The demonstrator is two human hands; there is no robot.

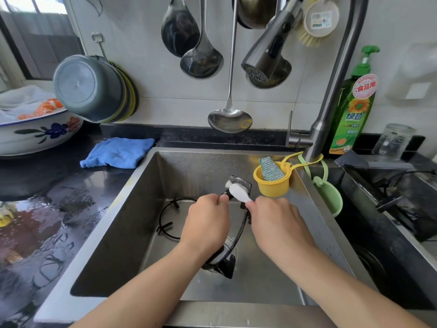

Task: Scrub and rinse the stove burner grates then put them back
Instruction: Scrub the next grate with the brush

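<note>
Head view: sink [165, 166] with 2 grates, left hand [205, 218] fingers round 1, right hand [276, 218] fingers round brush [238, 191].

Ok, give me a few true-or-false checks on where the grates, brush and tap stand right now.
1. The left hand holds a burner grate tilted up over the sink. True.
2. The right hand holds the green scouring pad. False: it grips a white brush; the scouring pad sits in the yellow holder.
3. A second grate lies on the sink floor. True.
4. Water is running from the faucet head. False: no stream shows.
5. The blue cloth lies inside the sink. False: it is on the counter at the sink's back left corner.
</note>
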